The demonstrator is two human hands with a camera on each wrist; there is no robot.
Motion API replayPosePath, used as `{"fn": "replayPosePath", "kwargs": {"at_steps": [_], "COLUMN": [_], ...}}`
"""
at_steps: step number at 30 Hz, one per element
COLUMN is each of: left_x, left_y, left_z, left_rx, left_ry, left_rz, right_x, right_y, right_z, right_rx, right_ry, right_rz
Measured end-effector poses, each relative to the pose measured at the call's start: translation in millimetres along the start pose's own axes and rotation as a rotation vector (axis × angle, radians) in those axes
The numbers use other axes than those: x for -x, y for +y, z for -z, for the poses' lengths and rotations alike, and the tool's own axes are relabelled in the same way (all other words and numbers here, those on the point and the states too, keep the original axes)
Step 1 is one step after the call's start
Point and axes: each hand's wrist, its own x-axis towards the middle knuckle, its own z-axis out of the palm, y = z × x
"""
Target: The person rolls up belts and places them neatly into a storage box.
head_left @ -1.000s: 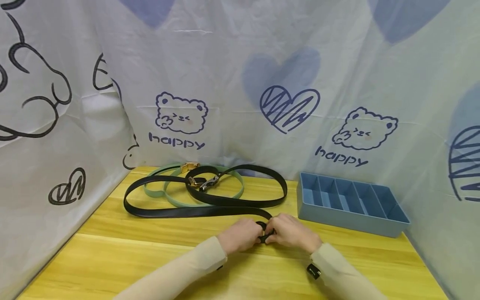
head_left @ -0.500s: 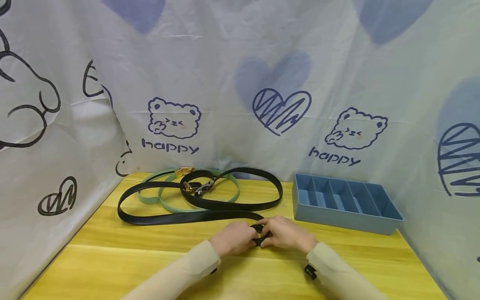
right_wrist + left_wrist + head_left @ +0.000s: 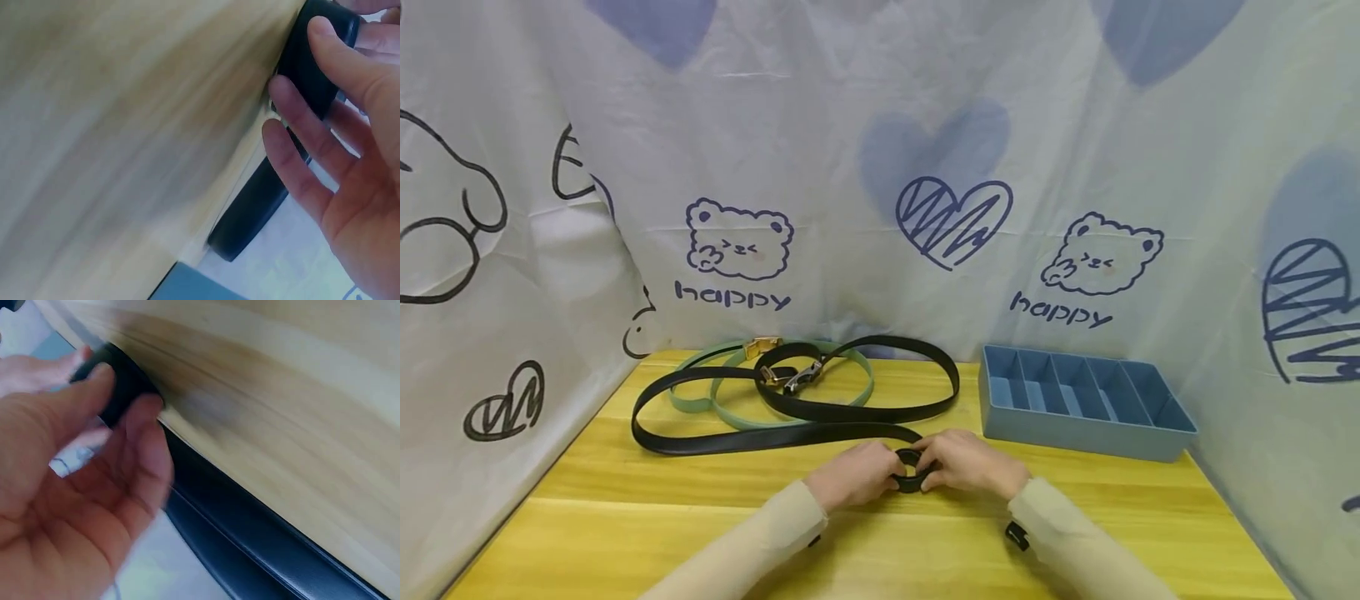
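Note:
Between both hands, the end of a black belt (image 3: 737,442) is rolled into a small round coil (image 3: 910,486) standing on edge at the wooden table. My left hand (image 3: 859,475) pinches the coil's left side; in the left wrist view its thumb and a finger grip the black roll (image 3: 128,387). On the other side, my right hand (image 3: 970,462) has thumb and fingers on the roll, its lower fingers loosely spread in the right wrist view. Behind the hands the rest of the strap stands in long loops, with a silver buckle (image 3: 802,379) among them.
A green belt (image 3: 700,405) with a gold buckle (image 3: 763,347) lies behind and through the black loops. To the right stands a blue divided box (image 3: 1090,435) with several compartments. A printed curtain (image 3: 850,167) hangs along the table's back and sides.
The head view has turned slightly, shifting the scene left. Both hands stay at the coil, the left fingers drawn back a little, and more of its round opening now shows.

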Motion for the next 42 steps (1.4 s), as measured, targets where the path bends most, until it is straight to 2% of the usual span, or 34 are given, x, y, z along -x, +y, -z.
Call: {"fn": "replayPosePath", "kwargs": {"at_steps": [5, 8, 11, 15, 17, 19, 23, 26, 31, 37, 40, 42], "left_x": [1.3, -0.3, -0.7, -0.5, 0.2, 0.7, 1.1, 0.4, -1.1, -0.7, -0.4, -0.1], "left_y": [16.6, 20.5, 15.9, 1.7, -4.3, -6.1, 2.7, 11.6, 11.6, 0.2, 2.2, 5.9], "left_z": [-1.8, -3.6, -4.1, -2.2, -0.8, 0.2, 0.8, 0.4, -2.8, -5.1, -3.4, -2.5], "left_rx": [-0.044, -0.031, -0.005, 0.029, 0.053, 0.045, -0.043, -0.095, -0.024, 0.037, -0.037, -0.093], "left_ry": [0.048, 0.084, 0.079, 0.039, 0.026, 0.013, -0.013, 0.003, 0.059, 0.043, 0.035, 0.036], "left_rz": [0.137, 0.185, 0.152, 0.032, -0.023, -0.051, -0.019, 0.026, 0.092, 0.03, 0.022, 0.049], "right_x": [-2, 0, 2, 2, 1, 1, -1, -2, -1, -2, -3, -4], "right_y": [-7, -9, -6, -1, 1, 1, 0, -3, -4, 0, -2, -4], "right_z": [-4, -6, -7, -7, -7, -7, -7, -8, -5, 1, 0, -2], "right_rx": [0.078, 0.083, 0.04, -0.007, 0.008, 0.037, 0.102, 0.099, 0.013, -0.06, -0.055, -0.047], "right_ry": [0.039, 0.059, 0.054, 0.036, 0.041, 0.059, 0.098, 0.106, 0.066, -0.005, 0.003, 0.024], "right_rz": [-0.016, -0.021, -0.017, 0.003, 0.01, 0.011, 0.019, 0.025, 0.012, 0.057, 0.063, 0.06]}}
